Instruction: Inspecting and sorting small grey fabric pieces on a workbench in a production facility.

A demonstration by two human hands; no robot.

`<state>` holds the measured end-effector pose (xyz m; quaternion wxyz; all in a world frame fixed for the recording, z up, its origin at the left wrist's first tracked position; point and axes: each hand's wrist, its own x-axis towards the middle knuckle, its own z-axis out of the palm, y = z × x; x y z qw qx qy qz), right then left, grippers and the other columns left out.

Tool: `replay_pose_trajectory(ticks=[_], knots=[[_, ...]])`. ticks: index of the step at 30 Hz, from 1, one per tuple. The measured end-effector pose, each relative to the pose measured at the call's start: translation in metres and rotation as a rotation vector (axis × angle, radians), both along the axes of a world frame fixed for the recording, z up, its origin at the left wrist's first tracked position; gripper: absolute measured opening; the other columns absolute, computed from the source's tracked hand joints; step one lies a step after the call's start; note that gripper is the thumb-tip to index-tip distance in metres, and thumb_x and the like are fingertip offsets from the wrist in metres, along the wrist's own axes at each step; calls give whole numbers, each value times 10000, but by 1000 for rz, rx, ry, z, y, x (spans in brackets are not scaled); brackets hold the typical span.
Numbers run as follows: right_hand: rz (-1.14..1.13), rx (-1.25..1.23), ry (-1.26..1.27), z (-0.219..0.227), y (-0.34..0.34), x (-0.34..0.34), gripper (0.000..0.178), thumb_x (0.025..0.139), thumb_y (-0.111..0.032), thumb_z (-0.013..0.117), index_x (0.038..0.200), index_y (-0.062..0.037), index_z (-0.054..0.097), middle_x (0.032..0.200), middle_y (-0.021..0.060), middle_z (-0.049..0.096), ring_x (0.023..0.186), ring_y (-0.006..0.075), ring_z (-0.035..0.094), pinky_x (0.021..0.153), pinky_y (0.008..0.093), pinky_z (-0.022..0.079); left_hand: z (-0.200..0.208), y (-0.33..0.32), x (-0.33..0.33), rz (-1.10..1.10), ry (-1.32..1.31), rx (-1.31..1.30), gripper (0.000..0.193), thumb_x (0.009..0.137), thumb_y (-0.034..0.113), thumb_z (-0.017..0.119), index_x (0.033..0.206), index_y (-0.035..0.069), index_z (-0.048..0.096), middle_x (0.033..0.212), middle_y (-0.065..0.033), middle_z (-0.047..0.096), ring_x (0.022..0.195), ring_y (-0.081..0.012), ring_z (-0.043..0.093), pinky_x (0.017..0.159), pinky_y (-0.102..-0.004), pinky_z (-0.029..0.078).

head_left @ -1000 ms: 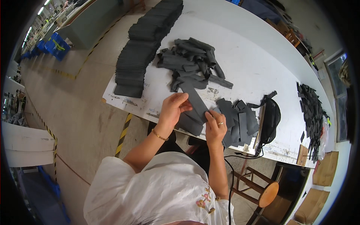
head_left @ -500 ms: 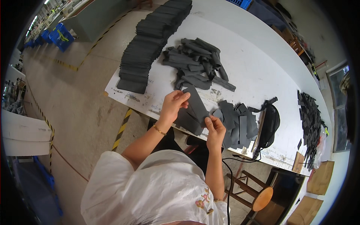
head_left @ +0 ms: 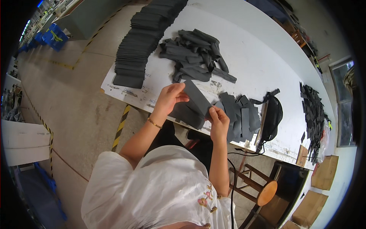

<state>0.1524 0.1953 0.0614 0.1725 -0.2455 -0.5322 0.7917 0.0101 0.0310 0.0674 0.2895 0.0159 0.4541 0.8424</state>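
Now the dark strip (head_left: 196, 97) is lifted higher than before; left hand (head_left: 169, 100) and right hand (head_left: 218, 119) both pinch its ends, above a flat piece (head_left: 187, 114).

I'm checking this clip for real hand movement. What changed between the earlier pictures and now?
Little changed. The left hand and right hand hold the same dark grey strip by its two ends, lifted slightly above the table edge. No grip was let go. The long stack, loose heap and pile beside the right hand lie as before.
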Motion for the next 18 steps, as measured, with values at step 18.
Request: replay_pose_trajectory(ticks=[18], knots=[[-1, 319, -210, -10, 3, 11, 149, 877, -43, 664, 989, 50, 632, 797, 39, 620, 687, 89, 546, 587, 233, 443, -33, -30, 0, -55, 262, -374, 149, 909, 104, 623, 982, -22, 654, 817, -83, 666, 676, -138, 647, 623, -249, 538]])
